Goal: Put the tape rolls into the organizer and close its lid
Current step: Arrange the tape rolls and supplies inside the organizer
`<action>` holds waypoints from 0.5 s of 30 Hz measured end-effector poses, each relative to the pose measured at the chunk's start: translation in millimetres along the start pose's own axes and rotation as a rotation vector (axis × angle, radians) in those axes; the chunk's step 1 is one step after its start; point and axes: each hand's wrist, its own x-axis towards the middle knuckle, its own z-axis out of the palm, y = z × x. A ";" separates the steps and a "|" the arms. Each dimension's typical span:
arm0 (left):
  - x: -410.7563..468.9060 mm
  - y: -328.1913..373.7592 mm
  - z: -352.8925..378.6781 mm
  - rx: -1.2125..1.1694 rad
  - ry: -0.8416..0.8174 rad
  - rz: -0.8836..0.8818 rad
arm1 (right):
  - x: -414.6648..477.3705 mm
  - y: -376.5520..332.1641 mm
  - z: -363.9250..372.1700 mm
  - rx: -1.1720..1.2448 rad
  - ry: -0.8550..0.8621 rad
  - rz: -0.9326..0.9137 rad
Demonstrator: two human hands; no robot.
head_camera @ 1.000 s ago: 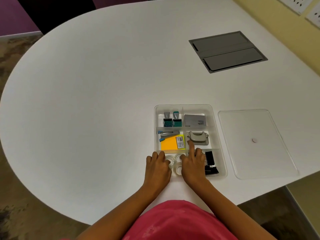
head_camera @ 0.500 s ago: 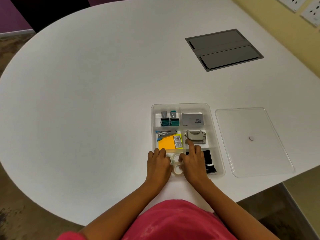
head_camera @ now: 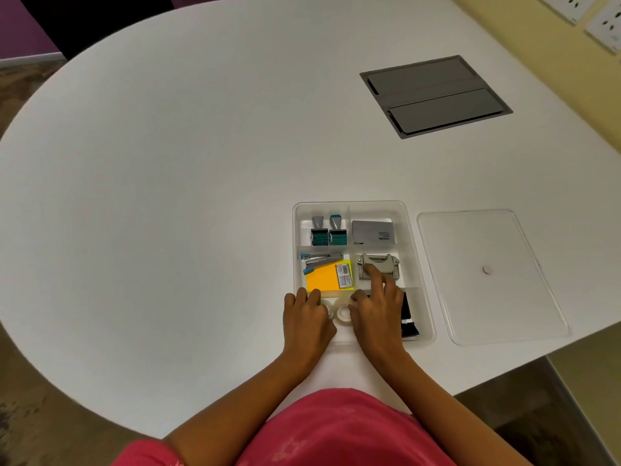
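Observation:
The clear plastic organizer (head_camera: pixel 411 230) sits near the table's front edge, lid off. Its clear lid (head_camera: pixel 487 297) lies flat on the table to its right. Clear tape rolls (head_camera: pixel 342 312) lie in the organizer's front left compartment, between my two hands. My left hand (head_camera: pixel 307 317) rests on the left rolls with its fingers curled over them. My right hand (head_camera: pixel 378 311) touches the rolls' right side with its thumb, while its forefinger stretches out over the grey hole punch (head_camera: pixel 386 264). How many rolls lie under the hands is hidden.
Other compartments hold two stamps (head_camera: pixel 327 232), a grey box (head_camera: pixel 373 232), a stapler (head_camera: pixel 319 260), yellow sticky notes (head_camera: pixel 327 279) and black clips (head_camera: pixel 408 317). A grey cable hatch (head_camera: pixel 435 95) is set into the white table (head_camera: pixel 168 196) at the back right.
My hands have stayed on the tape rolls in the front compartment, shifting them slightly. My right forefinger now reaches further over the hole punch. The camera view has drifted a little.

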 end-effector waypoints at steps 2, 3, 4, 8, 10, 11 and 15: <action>-2.0 -1.8 -1.5 -0.008 0.031 -0.013 | 4.0 -2.4 0.9 -0.013 -0.001 0.009; -2.8 -3.0 -2.2 -0.011 0.041 -0.019 | 6.0 -3.5 1.5 -0.015 -0.012 0.013; -3.4 -4.1 -2.6 -0.010 0.047 -0.022 | 7.9 -4.7 2.4 -0.015 -0.031 0.015; -3.9 -5.2 -1.9 -0.006 0.042 -0.028 | 9.8 -7.3 5.2 0.009 -0.102 0.013; -3.9 -5.1 -1.0 -0.006 0.042 -0.029 | 7.0 -4.9 5.8 0.048 -0.075 -0.016; -3.9 -5.1 -0.9 -0.005 0.044 -0.030 | 4.7 -2.9 5.6 0.070 -0.051 -0.037; -3.7 -5.1 -0.5 -0.002 0.044 -0.028 | -8.1 0.9 1.9 0.123 0.022 -0.139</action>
